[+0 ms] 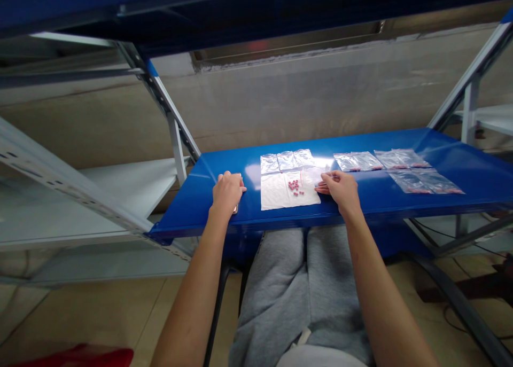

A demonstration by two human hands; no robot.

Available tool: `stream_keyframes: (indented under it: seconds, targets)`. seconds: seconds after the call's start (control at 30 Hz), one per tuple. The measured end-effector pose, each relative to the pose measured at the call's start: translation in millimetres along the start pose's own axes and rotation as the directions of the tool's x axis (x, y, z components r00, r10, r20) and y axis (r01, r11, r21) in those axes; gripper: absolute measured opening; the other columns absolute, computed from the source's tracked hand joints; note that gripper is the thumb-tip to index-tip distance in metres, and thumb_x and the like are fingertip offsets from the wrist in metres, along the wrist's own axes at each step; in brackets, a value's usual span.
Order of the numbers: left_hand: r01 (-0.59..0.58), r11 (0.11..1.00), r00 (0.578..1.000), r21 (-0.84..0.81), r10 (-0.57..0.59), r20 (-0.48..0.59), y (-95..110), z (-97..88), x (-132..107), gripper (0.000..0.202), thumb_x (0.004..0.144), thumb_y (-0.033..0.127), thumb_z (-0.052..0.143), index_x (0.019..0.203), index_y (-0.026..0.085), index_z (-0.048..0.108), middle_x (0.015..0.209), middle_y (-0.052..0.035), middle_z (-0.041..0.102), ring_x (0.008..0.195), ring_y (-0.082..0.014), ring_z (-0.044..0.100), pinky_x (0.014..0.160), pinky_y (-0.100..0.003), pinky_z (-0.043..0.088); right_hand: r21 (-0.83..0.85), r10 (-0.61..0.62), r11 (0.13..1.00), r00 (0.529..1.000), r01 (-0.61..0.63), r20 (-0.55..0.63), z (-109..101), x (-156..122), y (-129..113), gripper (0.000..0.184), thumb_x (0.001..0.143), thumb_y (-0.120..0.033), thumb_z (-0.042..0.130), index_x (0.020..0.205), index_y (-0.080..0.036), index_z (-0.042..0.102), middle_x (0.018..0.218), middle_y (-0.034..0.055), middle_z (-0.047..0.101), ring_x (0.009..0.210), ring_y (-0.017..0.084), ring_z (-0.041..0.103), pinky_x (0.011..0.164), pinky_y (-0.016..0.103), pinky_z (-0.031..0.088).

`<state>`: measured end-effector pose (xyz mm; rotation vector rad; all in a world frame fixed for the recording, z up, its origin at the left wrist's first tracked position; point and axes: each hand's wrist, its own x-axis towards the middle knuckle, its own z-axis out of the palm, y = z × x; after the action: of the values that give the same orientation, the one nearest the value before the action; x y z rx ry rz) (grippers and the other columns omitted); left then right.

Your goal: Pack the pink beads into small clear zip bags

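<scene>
My left hand [227, 192] rests on the blue shelf [401, 201] with its fingers curled over a small object that I cannot make out. My right hand [340, 187] lies at the right edge of a white sheet [276, 193], fingers pinched on a clear plastic bag [315, 176]. A small heap of pink pills [295, 187] sits on that sheet. Three empty clear bags [286, 161] lie in a row just behind the sheet.
Several clear bags with pink pills [401, 166] lie to the right on the shelf. Grey metal shelf uprights [176, 137] stand at left and right. A white shelf [120, 182] is at left. My grey-trousered legs are below.
</scene>
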<state>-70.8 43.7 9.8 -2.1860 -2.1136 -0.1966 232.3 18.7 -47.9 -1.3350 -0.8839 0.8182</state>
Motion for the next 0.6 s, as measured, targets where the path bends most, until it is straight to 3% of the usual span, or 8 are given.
stream_keyframes:
  seconds: [0.17,0.27,0.37,0.47,0.6]
  targets:
    - [-0.152,0.974,0.988,0.166,0.151,0.019,1.1,4.7,-0.4,0.022,0.102,0.025,0.055,0.107,0.014,0.073,0.117,-0.0185,0.065,0.115,-0.0331,0.060,0.097,-0.040,0.050,0.004,0.000,1.000,1.000,0.000,0.006,0.1,1.4,2.5,0.006,0.086,-0.017,0.073,0.083,-0.014,0.069,0.065,0.0043,0.075,0.054,0.019,0.075,0.052,0.024,0.064]
    - [-0.202,0.966,0.978,0.159,0.207,-0.013,8.1,7.3,1.1,0.024,0.102,0.025,0.053,0.108,0.013,0.074,0.117,-0.0197,0.067,0.115,-0.0331,0.062,0.099,-0.041,0.049,0.007,-0.003,1.000,1.000,0.003,0.009,0.5,1.1,2.2,0.006,0.087,-0.015,0.071,0.082,-0.014,0.068,0.064,0.0043,0.074,0.052,0.018,0.074,0.051,0.024,0.064]
    - [-0.238,0.971,0.971,-0.018,0.237,-0.014,26.1,7.7,13.6,0.024,0.102,0.025,0.056,0.109,0.013,0.074,0.109,-0.0182,0.072,0.107,-0.0304,0.066,0.094,-0.037,0.050,-0.002,0.001,1.000,1.000,-0.001,0.013,0.6,0.2,1.0,0.005,0.087,-0.015,0.071,0.083,-0.014,0.068,0.065,0.0044,0.074,0.052,0.019,0.074,0.051,0.024,0.064]
    - [-0.242,0.925,0.965,-0.292,0.260,0.024,51.5,8.8,37.4,0.014,0.095,0.021,0.066,0.094,0.013,0.078,0.096,-0.0144,0.076,0.096,-0.0258,0.070,0.086,-0.032,0.051,-0.008,0.009,1.000,1.000,-0.008,0.013,0.1,-0.3,0.2,0.004,0.087,-0.015,0.070,0.084,-0.014,0.069,0.065,0.0043,0.074,0.052,0.018,0.074,0.051,0.024,0.064]
    - [-0.244,0.901,0.967,-0.358,0.252,-0.024,79.6,19.4,67.4,0.015,0.092,0.014,0.065,0.097,0.015,0.079,0.102,-0.0109,0.079,0.096,-0.0206,0.071,0.086,-0.028,0.053,0.008,0.024,1.000,0.999,-0.024,0.024,-0.7,-0.2,0.2,0.005,0.088,-0.015,0.068,0.084,-0.014,0.068,0.065,0.0038,0.074,0.052,0.018,0.074,0.052,0.024,0.064]
